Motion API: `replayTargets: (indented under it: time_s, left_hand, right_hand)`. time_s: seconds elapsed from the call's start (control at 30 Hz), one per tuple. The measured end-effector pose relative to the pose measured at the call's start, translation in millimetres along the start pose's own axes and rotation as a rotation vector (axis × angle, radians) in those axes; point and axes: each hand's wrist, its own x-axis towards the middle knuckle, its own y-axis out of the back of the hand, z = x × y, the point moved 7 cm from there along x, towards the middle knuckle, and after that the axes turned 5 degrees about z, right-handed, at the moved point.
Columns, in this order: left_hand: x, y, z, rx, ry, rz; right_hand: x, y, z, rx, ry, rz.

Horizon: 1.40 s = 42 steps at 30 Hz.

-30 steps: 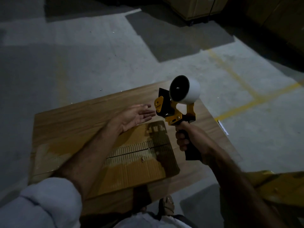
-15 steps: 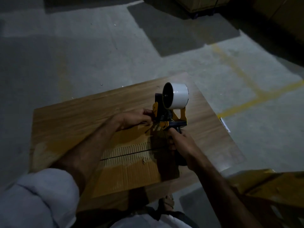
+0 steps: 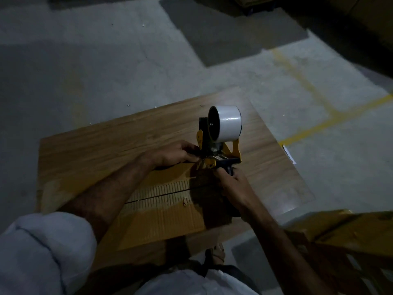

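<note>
Concrete floor (image 3: 85, 60), dim; wood-grain carton (image 3: 102, 145) fills frame centre. Tape dispenser (image 3: 235, 149) rests on carton just right of centre, white roll (image 3: 229, 123) uppermost. Right hand (image 3: 234, 186) clenched round its handle; left hand (image 3: 172, 155) pinches its front edge. Judged light, rigid, sharp at cutter: hold by handle only

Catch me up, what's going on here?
A person is setting up to tape a wood-grain box lying on the floor. The right hand holds the tape dispenser by its black grip, with the white roll on top. The left hand pinches at the dispenser's front end, apparently the tape end, just above the bare cardboard patch and its seam.
</note>
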Motion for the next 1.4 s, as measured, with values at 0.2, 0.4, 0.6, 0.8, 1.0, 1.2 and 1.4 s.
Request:
replayTargets:
  time_s: [0.2, 0.4, 0.6, 0.8, 1.0, 1.2, 1.4]
  left_hand:
    - [3.2, -0.9, -3.4, -0.024, -0.001, 0.023]
    - [3.5, 3.0, 4.9, -0.028, -0.043, 0.041]
    - [-0.5, 26.8, 10.0, 0.014, -0.175, 0.212]
    - [-14.6, 26.9, 21.0, 0.389, -0.284, 0.476]
    - [-7.7, 32.6, 21.9, 0.322, -0.221, 0.519]
    - [-5.8, 36.1, 18.5, 0.296, -0.161, 0.519]
    - [-18.8, 17.7, 34.0, 0.435, -0.473, 0.626]
  right_hand:
    - [-47.8, 7.8, 35.5, -0.001, 0.032, 0.084]
    - [-52.9, 11.1, 39.5, -0.066, 0.053, 0.17]
    - [-10.4, 9.7, 6.2, -0.11, 0.163, 0.135]
    - [-0.1, 18.8, 17.3, -0.119, 0.104, 0.082]
    - [-3.3, 14.1, 16.8, -0.127, 0.153, 0.036]
    - [-17.4, 14.3, 21.2, -0.144, 0.159, 0.04]
    - [-49.7, 22.8, 60.6, -0.102, 0.074, 0.118]
